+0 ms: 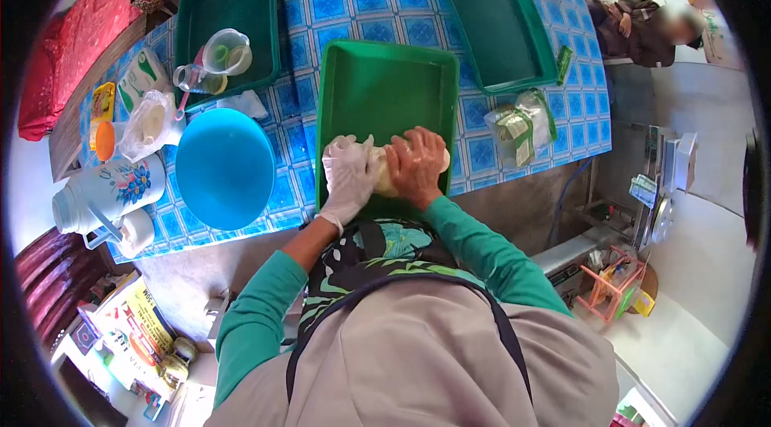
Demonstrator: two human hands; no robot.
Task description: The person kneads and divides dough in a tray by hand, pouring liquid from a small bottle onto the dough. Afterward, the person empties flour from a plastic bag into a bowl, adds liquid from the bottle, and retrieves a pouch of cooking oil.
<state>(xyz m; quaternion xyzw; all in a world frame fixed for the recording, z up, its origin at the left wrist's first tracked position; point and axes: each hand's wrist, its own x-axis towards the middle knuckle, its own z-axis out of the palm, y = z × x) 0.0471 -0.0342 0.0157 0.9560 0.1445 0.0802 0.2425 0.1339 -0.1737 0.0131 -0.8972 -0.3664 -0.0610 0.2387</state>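
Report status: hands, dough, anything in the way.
Left hand, gloved, on pale dough. Right hand on it too. Dough inside the middle green tray. Nothing seen blocking either hand.

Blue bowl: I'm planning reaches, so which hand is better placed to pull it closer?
Probably the left hand: it lies between the blue bowl and the right hand, though both hands are on pale dough.
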